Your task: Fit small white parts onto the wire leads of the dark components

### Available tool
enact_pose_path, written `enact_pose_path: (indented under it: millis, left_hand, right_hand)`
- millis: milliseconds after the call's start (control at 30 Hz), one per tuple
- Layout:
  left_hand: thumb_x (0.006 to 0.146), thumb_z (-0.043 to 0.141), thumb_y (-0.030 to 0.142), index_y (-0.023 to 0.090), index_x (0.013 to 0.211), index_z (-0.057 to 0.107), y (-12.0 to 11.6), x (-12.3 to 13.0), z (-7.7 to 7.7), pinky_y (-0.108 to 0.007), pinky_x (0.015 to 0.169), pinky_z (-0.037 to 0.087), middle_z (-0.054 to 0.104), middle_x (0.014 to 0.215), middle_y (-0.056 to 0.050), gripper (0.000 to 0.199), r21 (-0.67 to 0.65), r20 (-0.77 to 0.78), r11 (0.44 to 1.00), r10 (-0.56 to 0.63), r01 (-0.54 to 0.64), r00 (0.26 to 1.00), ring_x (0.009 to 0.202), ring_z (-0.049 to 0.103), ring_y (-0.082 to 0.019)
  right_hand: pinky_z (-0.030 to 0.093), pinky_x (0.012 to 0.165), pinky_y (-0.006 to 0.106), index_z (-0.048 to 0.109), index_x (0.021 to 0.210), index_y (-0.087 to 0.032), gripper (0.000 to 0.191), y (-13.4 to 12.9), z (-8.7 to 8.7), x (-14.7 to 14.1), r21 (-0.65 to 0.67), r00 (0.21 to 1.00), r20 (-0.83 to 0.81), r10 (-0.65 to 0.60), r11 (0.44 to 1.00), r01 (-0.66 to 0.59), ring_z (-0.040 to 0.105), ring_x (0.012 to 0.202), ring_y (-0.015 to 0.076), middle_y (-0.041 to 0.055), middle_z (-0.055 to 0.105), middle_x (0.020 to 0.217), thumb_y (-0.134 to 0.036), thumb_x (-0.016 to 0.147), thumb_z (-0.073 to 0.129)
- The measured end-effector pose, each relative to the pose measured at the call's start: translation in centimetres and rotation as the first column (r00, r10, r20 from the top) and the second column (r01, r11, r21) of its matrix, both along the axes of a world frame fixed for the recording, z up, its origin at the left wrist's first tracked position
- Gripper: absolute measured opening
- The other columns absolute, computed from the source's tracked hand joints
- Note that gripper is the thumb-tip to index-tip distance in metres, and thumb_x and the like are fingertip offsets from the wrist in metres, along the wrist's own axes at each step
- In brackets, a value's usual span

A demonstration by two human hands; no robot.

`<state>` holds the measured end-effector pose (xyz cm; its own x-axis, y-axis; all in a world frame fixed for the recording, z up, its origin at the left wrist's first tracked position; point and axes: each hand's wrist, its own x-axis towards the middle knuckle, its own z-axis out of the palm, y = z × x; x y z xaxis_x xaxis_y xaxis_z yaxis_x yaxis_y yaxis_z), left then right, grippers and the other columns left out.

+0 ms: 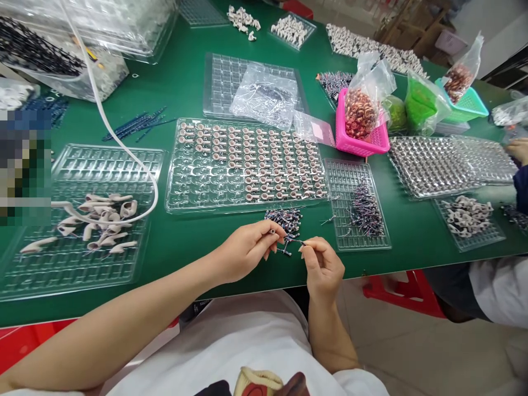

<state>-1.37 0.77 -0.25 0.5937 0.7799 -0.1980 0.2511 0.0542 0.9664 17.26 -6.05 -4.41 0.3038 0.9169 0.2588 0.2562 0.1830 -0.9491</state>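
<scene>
My left hand (pixel 251 247) is closed in a pinch near the table's front edge. A small white earphone shell (pixel 272 232) shows its end between the thumb and fingers. To its right, my right hand (pixel 324 267) pinches a thin dark wire (pixel 296 240) that runs across to the left fingertips. Just beyond the hands lies a pile of small dark wired parts (pixel 284 217), and a few of them sit close beneath the fingers. Behind that pile is a clear tray (pixel 193 181) with rows of white earphone shells in many of its pockets.
On the left, a clear tray (pixel 82 275) carries loose white shells under a looped white cable (pixel 154 190). Another tray of wired parts (pixel 365 212) lies right. Farther back stand a pink basket (pixel 363 146) and a bag of copper-coloured rings (pixel 358 115). A co-worker's hand (pixel 517 148) is at far right.
</scene>
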Motion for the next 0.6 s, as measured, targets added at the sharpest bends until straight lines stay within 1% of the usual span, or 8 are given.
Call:
enact_pose_path:
  millis: [133, 267, 433, 600]
  left_hand:
    - [0.097, 0.040, 0.022, 0.018, 0.106, 0.062, -0.31, 0.39, -0.11, -0.024, 0.063, 0.050, 0.066, 0.085, -0.003, 0.024, 0.134, -0.070, 0.991, 0.016, -0.006, 0.997, 0.065, 0.060, -0.012]
    - [0.097, 0.041, 0.020, 0.018, 0.111, 0.063, -0.37, 0.35, -0.37, -0.025, 0.069, 0.052, 0.069, 0.092, -0.005, 0.026, 0.240, -0.102, 0.971, 0.018, 0.007, 0.995, 0.075, 0.064, -0.014]
    - [0.096, 0.041, 0.018, 0.019, 0.112, 0.063, -0.36, 0.30, -0.51, -0.027, 0.077, 0.053, 0.070, 0.096, -0.006, 0.027, 0.290, -0.112, 0.957, 0.008, 0.025, 0.994, 0.083, 0.066, -0.016]
    - [0.097, 0.041, 0.016, 0.016, 0.114, 0.063, -0.37, 0.35, -0.87, -0.028, 0.080, 0.053, 0.070, 0.097, -0.006, 0.028, 0.343, -0.099, 0.939, 0.005, 0.030, 0.995, 0.087, 0.065, -0.016]
  right_hand:
    - [0.049, 0.057, 0.027, 0.068, 0.091, -0.022, 0.007, -0.18, 0.07, 0.00, 0.002, 0.998, 0.066, 0.022, 1.000, -0.022, 0.061, 0.069, 0.0146, 0.0023, 0.064, 0.081, -0.020, 0.089, 0.061]
    - [0.051, 0.060, 0.028, 0.068, 0.091, -0.022, 0.008, -0.11, 0.28, -0.10, 0.019, 0.993, 0.109, 0.054, 0.998, -0.057, 0.063, 0.072, 0.0160, 0.0028, 0.066, 0.082, -0.019, 0.089, 0.061]
    - [0.052, 0.061, 0.029, 0.068, 0.089, -0.021, 0.006, 0.02, 0.42, -0.16, 0.008, 0.988, 0.140, 0.065, 0.998, -0.067, 0.062, 0.071, 0.0162, 0.0028, 0.066, 0.079, -0.021, 0.089, 0.062]
    - [0.052, 0.062, 0.028, 0.067, 0.087, -0.021, 0.006, 0.02, 0.43, -0.14, -0.002, 0.987, 0.152, 0.059, 0.998, -0.059, 0.062, 0.072, 0.0159, 0.0029, 0.066, 0.080, -0.020, 0.089, 0.062]
